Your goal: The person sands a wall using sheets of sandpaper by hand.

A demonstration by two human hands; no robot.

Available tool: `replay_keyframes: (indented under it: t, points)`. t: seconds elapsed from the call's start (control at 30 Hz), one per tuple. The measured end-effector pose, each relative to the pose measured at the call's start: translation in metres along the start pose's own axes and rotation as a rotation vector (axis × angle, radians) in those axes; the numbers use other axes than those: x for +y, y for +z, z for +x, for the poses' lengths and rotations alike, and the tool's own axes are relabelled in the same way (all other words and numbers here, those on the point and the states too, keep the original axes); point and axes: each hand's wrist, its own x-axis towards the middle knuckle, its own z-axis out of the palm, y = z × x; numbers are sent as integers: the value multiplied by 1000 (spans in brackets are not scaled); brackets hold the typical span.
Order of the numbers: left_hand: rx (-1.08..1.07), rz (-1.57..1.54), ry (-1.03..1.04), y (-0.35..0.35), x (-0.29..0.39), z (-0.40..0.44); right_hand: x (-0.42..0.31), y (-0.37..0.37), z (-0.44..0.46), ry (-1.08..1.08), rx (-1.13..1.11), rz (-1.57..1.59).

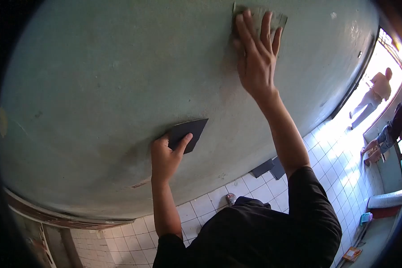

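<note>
A pale green painted wall [98,89] fills most of the view. High on it, my right hand [258,58] lies flat with fingers spread over a greyish, streaked sheet of sandpaper [279,20], pressing it against the wall. Lower and to the left, my left hand [167,156] pinches a dark sheet of sandpaper [190,131] between thumb and fingers. This sheet is slightly bent and close to the wall; whether it touches is unclear. The fingers behind it are mostly hidden.
Dark flat sheets [263,168] lie on the white tiled floor [201,205] along the wall base. A person [375,96] stands by the bright doorway at right, and another person's legs [388,134] show nearby. A wooden ledge [67,216] runs along the lower left.
</note>
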Motion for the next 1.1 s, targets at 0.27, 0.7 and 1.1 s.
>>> replay_keyframes:
  t: [0.27,0.7,1.1]
  points:
    - [-24,-112,-10,-18,-6,-7,-44,10,-163,25,-218,134]
    - [59,27,-323,-72,-59,-98,12,9,-112,373,123,67]
    - [244,291,-369,-24,-171,-205,-34,20,-126,69,30,-19]
